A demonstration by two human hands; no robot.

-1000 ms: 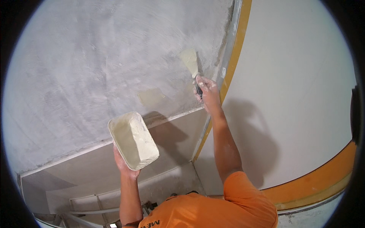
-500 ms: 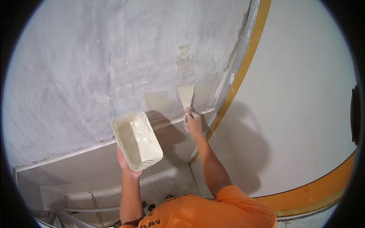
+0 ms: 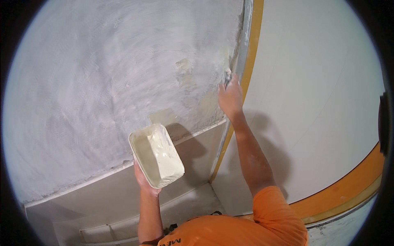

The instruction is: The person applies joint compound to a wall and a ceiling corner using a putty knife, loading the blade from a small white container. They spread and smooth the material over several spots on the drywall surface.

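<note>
My left hand [image 3: 143, 177] grips a rectangular white tub [image 3: 144, 153] from below and its left side. Cream-coloured filler [image 3: 165, 153] is heaped along the tub's right side, and the open top faces me. In my right hand [image 3: 231, 98] is a putty knife [image 3: 228, 76], seen nearly edge-on, so its blade is mostly hidden. The knife is at the right border of the grey plastered surface [image 3: 82, 74], close to the metal edge strip. Lower down, beside the tub, a smooth cream patch [image 3: 164, 117] lies on the plaster, with a rougher patch [image 3: 183, 65] above it.
Yellow tape [image 3: 252, 45] runs along the edge strip. To the right stands a smooth pale panel [image 3: 320, 82], with an orange band [image 3: 336, 192] along its lower border. A white ledge [image 3: 82, 184] borders the plaster below.
My right hand has moved up and right with the putty knife, from beside the cream patches to the edge strip. The view has shifted; the tub stays in my left hand.
</note>
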